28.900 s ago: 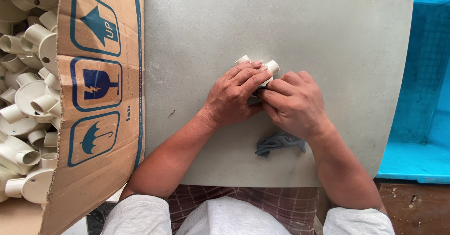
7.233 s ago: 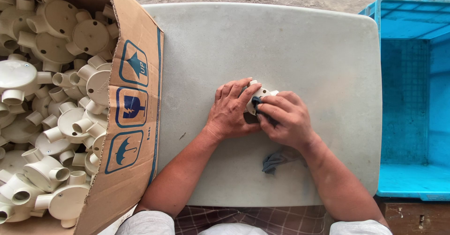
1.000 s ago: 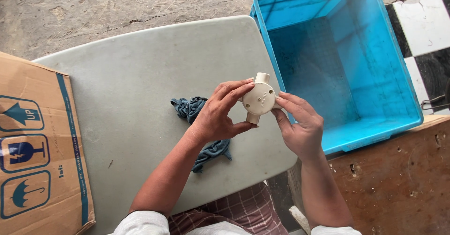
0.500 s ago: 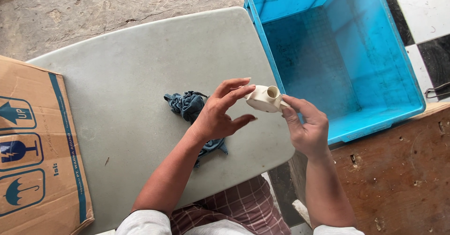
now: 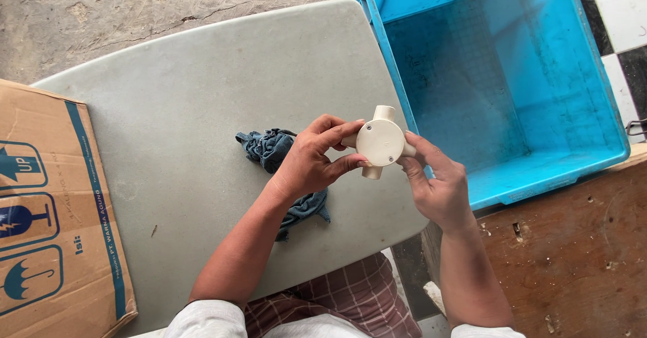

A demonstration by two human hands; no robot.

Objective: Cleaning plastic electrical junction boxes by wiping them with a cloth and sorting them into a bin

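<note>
A cream plastic junction box (image 5: 381,142), round with short pipe stubs and a flat lid, is held above the table's right edge. My left hand (image 5: 311,161) grips it from the left with thumb and fingers. My right hand (image 5: 438,186) supports it from the right and below. A crumpled dark blue cloth (image 5: 273,150) lies on the grey table (image 5: 189,109), partly hidden under my left hand and wrist.
An open blue plastic crate (image 5: 499,75) stands to the right of the table, with nothing visible inside it. A cardboard box flap (image 5: 47,203) with printed symbols covers the table's left end. A brown wooden surface (image 5: 573,257) lies at the lower right.
The junction box has been turned in my hands, so its flat round lid faces up. Both hands stay on it, near the crate's edge.
</note>
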